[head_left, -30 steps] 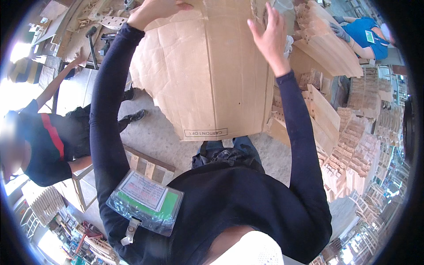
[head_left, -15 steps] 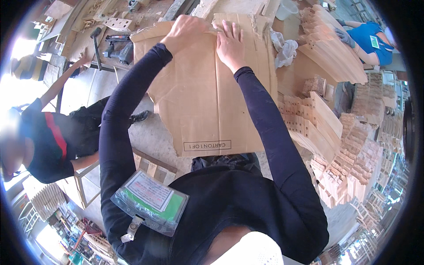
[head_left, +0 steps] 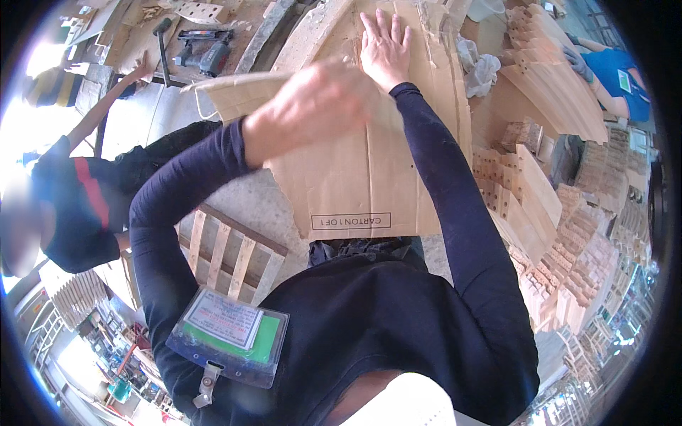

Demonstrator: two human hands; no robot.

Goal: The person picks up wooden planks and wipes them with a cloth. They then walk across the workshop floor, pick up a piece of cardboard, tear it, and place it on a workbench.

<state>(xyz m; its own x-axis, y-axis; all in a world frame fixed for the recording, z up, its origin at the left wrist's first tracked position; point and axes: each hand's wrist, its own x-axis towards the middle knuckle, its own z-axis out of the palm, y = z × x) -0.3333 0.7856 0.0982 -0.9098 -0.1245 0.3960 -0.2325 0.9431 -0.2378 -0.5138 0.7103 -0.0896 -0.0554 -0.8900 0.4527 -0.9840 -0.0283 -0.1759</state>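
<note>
A large flattened brown cardboard sheet point(head_left: 369, 170) hangs in front of me, its lower edge near my waist. My right hand point(head_left: 385, 44) lies flat and spread against its upper part, fingers pointing away. My left hand point(head_left: 312, 106) is blurred with motion just left of the right forearm, in front of the cardboard's bent upper left flap; whether it grips the flap I cannot tell. Both arms wear dark long sleeves.
A wooden pallet point(head_left: 231, 252) lies low on my left. Stacks of cut wooden pieces point(head_left: 540, 206) fill the right side. A power tool point(head_left: 206, 53) rests on a bench at top left. One person in black and red point(head_left: 71, 206) stands left; another in blue point(head_left: 618, 71) works top right.
The cardboard has come lower and nearer. My right hand went from gripping the top edge to lying flat on the sheet; my left hand swept down and right across the flap.
</note>
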